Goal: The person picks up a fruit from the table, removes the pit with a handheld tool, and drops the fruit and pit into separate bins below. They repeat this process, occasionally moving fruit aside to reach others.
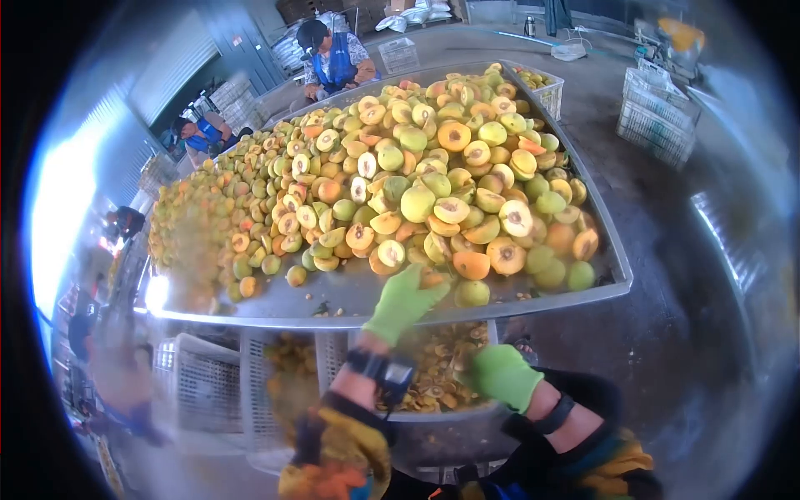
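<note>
A large heap of yellow-green peaches [417, 204], many cut in half with pits showing, covers the metal table [533, 305]. My left hand [407, 302], in a green glove, reaches over the table's near edge. Its fingers curl about an orange-tinged peach [432, 278] at the front of the heap. Lower and to the right is my right hand [505, 377], also gloved in green, closed in front of my body. Whatever it holds is hidden or blurred. Beneath both hands stands a crate [493, 337] with cut peach pieces inside.
White plastic crates [204, 375] stand below the table at left, and stacked crates [658, 112] at right. A person in a blue vest [337, 62] sits across the table. Other people [204, 133] work along the left side. Lens blur covers parts of the view.
</note>
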The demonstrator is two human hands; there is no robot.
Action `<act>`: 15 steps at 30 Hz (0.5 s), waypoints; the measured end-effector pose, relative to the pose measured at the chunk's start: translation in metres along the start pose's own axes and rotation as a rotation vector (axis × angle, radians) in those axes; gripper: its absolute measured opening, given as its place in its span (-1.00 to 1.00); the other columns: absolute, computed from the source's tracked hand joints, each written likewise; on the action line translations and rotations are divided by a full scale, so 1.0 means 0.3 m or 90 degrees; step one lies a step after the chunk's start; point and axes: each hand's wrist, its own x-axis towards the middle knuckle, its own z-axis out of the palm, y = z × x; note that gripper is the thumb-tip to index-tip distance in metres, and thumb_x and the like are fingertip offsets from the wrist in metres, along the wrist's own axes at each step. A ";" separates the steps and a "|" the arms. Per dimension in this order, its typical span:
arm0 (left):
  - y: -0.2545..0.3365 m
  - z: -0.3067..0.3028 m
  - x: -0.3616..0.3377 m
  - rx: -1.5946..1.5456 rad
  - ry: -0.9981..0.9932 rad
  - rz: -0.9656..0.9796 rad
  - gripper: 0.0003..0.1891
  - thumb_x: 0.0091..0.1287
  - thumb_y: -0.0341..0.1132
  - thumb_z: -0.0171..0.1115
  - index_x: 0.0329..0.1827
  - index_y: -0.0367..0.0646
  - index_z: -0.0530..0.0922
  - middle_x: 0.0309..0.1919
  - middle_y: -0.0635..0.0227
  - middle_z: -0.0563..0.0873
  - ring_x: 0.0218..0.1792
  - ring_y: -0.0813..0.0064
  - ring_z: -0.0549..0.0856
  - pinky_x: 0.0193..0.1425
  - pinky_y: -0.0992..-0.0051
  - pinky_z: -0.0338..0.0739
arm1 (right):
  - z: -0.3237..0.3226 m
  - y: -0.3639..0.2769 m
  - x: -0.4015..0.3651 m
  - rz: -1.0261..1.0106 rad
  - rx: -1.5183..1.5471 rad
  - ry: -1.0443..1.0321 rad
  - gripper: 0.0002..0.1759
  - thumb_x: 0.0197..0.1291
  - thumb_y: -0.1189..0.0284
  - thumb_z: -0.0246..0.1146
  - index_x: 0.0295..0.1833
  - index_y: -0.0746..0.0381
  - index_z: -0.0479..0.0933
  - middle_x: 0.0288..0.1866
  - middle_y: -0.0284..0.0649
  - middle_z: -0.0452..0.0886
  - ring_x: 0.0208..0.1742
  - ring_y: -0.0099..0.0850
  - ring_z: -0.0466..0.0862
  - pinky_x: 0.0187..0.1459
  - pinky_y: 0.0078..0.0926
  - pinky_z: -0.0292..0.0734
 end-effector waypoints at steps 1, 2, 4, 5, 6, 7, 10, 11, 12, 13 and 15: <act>-0.015 -0.038 -0.038 0.009 -0.001 -0.004 -0.48 0.26 -0.15 0.37 0.21 -0.24 0.53 -0.15 0.20 0.74 -0.06 0.34 0.72 0.03 0.39 0.59 | 0.054 0.066 0.005 -0.179 0.042 0.181 -0.70 0.28 0.23 0.22 -0.22 0.28 0.59 -0.39 -0.04 0.67 -0.31 -0.04 0.69 -0.28 -0.12 0.58; -0.035 -0.078 -0.089 -0.238 -0.067 0.038 -0.46 0.26 -0.29 0.33 0.31 -0.21 0.46 -0.03 0.17 0.70 0.03 0.32 0.69 0.11 0.38 0.57 | 0.031 0.035 0.011 -0.184 0.053 0.181 -0.70 0.28 0.23 0.22 -0.22 0.28 0.59 -0.39 -0.04 0.67 -0.31 -0.04 0.69 -0.28 -0.12 0.58; -0.049 -0.124 -0.201 -0.481 -0.113 0.074 -0.40 0.25 -0.44 0.28 0.40 -0.17 0.39 0.10 0.15 0.65 0.12 0.29 0.65 0.18 0.38 0.55 | -0.054 -0.063 0.024 -0.048 0.315 0.188 -0.68 0.30 0.21 0.26 -0.26 0.29 0.52 -0.51 -0.03 0.61 -0.47 -0.02 0.64 -0.43 -0.13 0.51; -0.045 -0.132 -0.258 -0.570 -0.095 0.059 -0.32 0.20 -0.53 0.26 0.45 -0.13 0.33 0.18 0.14 0.58 0.18 0.26 0.61 0.23 0.36 0.53 | -0.043 -0.097 0.036 -0.058 0.320 0.180 -0.68 0.30 0.21 0.26 -0.26 0.29 0.52 -0.51 -0.03 0.61 -0.47 -0.02 0.64 -0.43 -0.13 0.51; -0.037 -0.130 -0.308 -0.662 -0.079 0.046 -0.23 0.16 -0.63 0.23 0.50 -0.08 0.26 0.27 0.12 0.51 0.24 0.23 0.57 0.27 0.34 0.52 | -0.029 -0.130 0.043 -0.083 0.342 0.209 -0.69 0.31 0.24 0.27 -0.27 0.29 0.50 -0.55 -0.02 0.58 -0.52 -0.02 0.61 -0.47 -0.13 0.48; -0.023 -0.107 -0.340 -0.739 -0.080 0.074 -0.36 0.32 -0.49 0.19 0.50 -0.05 0.27 0.30 0.09 0.47 0.24 0.17 0.56 0.23 0.22 0.55 | -0.014 -0.158 0.046 -0.104 0.362 0.241 -0.70 0.31 0.26 0.28 -0.29 0.29 0.48 -0.59 -0.01 0.55 -0.56 -0.02 0.59 -0.51 -0.14 0.45; 0.019 -0.076 -0.371 -0.991 -0.030 0.001 -0.45 0.46 -0.20 0.14 0.49 -0.03 0.27 0.24 0.10 0.52 0.16 0.08 0.60 0.17 0.10 0.57 | 0.055 -0.202 0.067 -0.123 0.197 0.332 -0.81 0.31 0.37 0.30 -0.22 0.25 0.47 -0.53 -0.06 0.52 -0.55 -0.09 0.59 -0.54 -0.23 0.38; 0.008 -0.081 -0.364 -0.973 -0.020 0.002 -0.47 0.51 0.06 0.02 0.40 -0.04 0.35 0.17 0.12 0.56 0.07 0.07 0.64 0.09 0.06 0.59 | 0.062 -0.220 0.074 -0.118 0.199 0.331 -0.81 0.31 0.40 0.29 -0.20 0.28 0.46 -0.56 -0.08 0.50 -0.56 -0.10 0.58 -0.57 -0.24 0.36; 0.006 -0.085 -0.366 -0.976 -0.017 0.005 -0.47 0.51 0.06 0.02 0.40 -0.04 0.35 0.17 0.12 0.56 0.07 0.07 0.64 0.09 0.06 0.59 | 0.061 -0.236 0.081 -0.121 0.196 0.328 -0.81 0.31 0.40 0.29 -0.20 0.28 0.46 -0.56 -0.08 0.50 -0.56 -0.10 0.58 -0.57 -0.24 0.36; 0.015 -0.085 -0.366 -0.967 0.033 -0.026 -0.52 0.53 0.04 -0.02 0.32 -0.12 0.37 0.16 0.15 0.56 0.10 0.09 0.61 0.17 0.10 0.55 | 0.056 -0.252 0.087 -0.135 0.174 0.346 -0.83 0.31 0.41 0.28 -0.19 0.29 0.47 -0.55 -0.08 0.51 -0.57 -0.12 0.58 -0.58 -0.25 0.36; 0.047 -0.077 -0.363 -0.959 0.081 -0.057 -0.54 0.56 0.02 -0.06 0.23 -0.19 0.40 0.15 0.17 0.56 0.13 0.12 0.59 0.26 0.14 0.51 | 0.055 -0.279 0.100 -0.148 0.151 0.363 -0.84 0.31 0.43 0.27 -0.18 0.30 0.48 -0.53 -0.08 0.52 -0.58 -0.14 0.58 -0.58 -0.26 0.36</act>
